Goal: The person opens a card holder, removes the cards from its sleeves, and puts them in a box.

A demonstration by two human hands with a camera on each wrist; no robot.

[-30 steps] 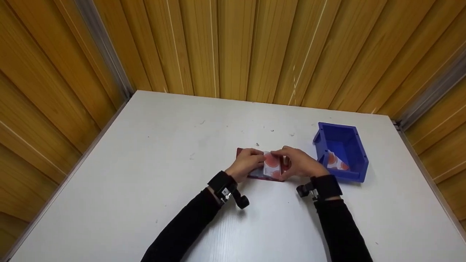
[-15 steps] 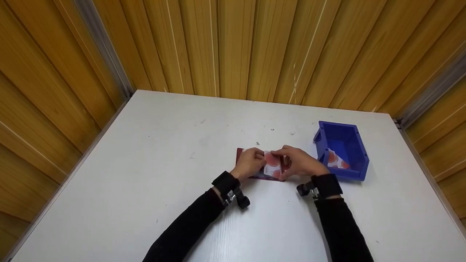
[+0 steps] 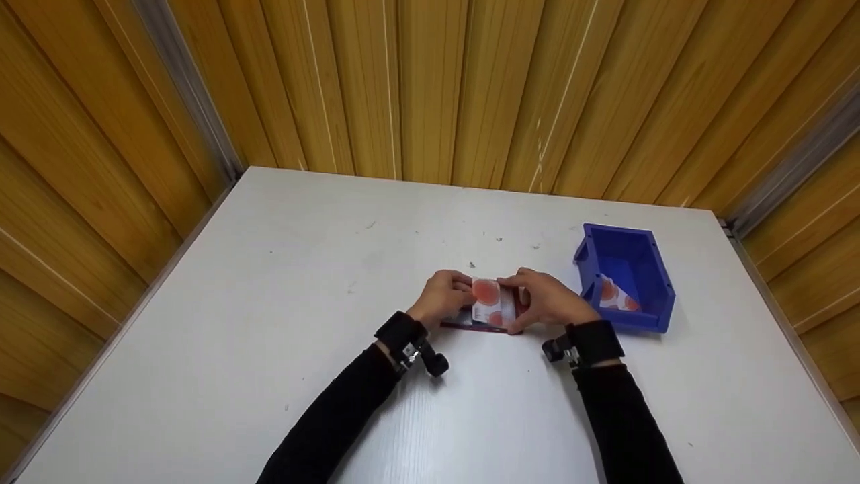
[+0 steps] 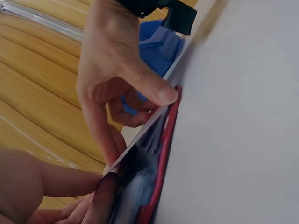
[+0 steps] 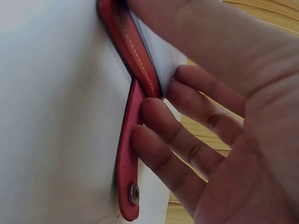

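Observation:
A red card holder (image 5: 134,51) with white stitching and clear plastic sleeves (image 4: 138,179) lies spread between my hands on the white table. Its snap strap (image 5: 129,154) sticks out at the right end, near the lower fingers of my right hand. In the head view, a white card (image 3: 486,301) with coral circles lies over the sleeves. My left hand (image 3: 440,296) pinches the left edge of this card between thumb and fingers. My right hand (image 3: 549,300) holds the holder's right end, thumb at the near edge and index finger at the far edge. The left palm hides the holder's left part.
A blue plastic bin (image 3: 625,275) stands to the right of my right hand. Inside it leans another white card (image 3: 617,294) with coral circles. Wood-look panels (image 3: 430,94) rise behind the table and along both sides.
My left hand has shifted left with the card, and a pale strip of sleeve now shows between the card and my right hand. The right hand keeps its hold on the holder.

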